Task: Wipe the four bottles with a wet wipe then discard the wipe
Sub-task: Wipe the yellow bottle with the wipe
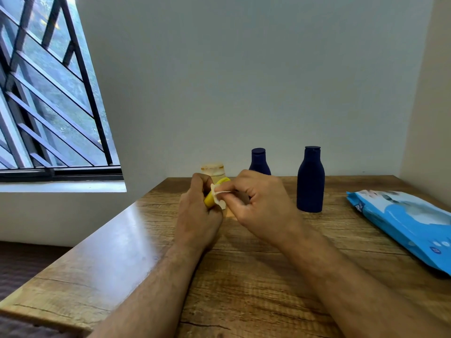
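My left hand [198, 211] grips a small yellow bottle [210, 199], held tilted above the wooden table [244, 276]. My right hand [258, 201] pinches a white wet wipe [219, 196] against that bottle. Behind my hands stands a cream bottle [212, 169], mostly hidden. A dark blue bottle [259, 162] stands upright at the back, its lower part hidden by my right hand. A second, larger dark blue bottle [310, 181] stands upright to the right of my hands.
A blue pack of wet wipes [405, 223] lies on the table at the right edge. A white wall rises close behind the table. A barred window [48, 106] is at the left, beyond the table's left edge.
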`<state>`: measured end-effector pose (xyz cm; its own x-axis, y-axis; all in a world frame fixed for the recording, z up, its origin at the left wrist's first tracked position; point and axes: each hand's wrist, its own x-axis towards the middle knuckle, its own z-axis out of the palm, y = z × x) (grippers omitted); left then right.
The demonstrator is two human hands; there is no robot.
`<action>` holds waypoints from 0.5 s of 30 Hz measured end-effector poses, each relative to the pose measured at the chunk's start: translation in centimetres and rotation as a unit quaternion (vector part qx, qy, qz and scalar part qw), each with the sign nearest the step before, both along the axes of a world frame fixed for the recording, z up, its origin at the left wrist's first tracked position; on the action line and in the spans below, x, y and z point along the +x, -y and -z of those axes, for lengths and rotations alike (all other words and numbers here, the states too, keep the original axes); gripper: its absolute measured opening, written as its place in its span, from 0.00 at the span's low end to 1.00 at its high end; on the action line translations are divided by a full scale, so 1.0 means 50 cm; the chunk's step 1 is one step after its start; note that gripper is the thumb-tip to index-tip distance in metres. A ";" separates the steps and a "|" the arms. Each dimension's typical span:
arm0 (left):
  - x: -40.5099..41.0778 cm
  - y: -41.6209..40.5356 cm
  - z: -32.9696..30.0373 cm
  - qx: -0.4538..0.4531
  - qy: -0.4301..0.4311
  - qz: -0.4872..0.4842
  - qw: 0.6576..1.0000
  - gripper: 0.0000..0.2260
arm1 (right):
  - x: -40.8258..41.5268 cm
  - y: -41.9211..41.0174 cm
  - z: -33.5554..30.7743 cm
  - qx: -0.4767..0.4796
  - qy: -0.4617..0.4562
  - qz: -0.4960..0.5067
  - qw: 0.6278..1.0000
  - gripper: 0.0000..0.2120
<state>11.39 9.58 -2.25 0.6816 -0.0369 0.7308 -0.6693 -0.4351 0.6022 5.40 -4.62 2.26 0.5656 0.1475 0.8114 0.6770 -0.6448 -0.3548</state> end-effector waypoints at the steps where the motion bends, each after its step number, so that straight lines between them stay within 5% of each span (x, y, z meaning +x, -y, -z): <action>1: 0.001 -0.001 0.000 0.006 -0.002 0.000 1.000 0.16 | 0.004 0.002 0.000 0.006 -0.004 0.017 1.000 0.06; 7: 0.003 0.001 0.006 0.014 0.022 0.023 0.999 0.19 | 0.017 0.023 -0.003 0.103 -0.046 0.047 0.993 0.07; 15: 0.008 -0.002 0.009 0.013 0.014 0.011 1.000 0.11 | 0.001 0.010 -0.001 0.041 -0.084 -0.052 0.994 0.06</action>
<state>11.79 9.66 -2.69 0.6602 -0.0706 0.7478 -0.6947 -0.4360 0.5721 5.44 -5.15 2.29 0.6798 0.1494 0.7180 0.6649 -0.5386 -0.5175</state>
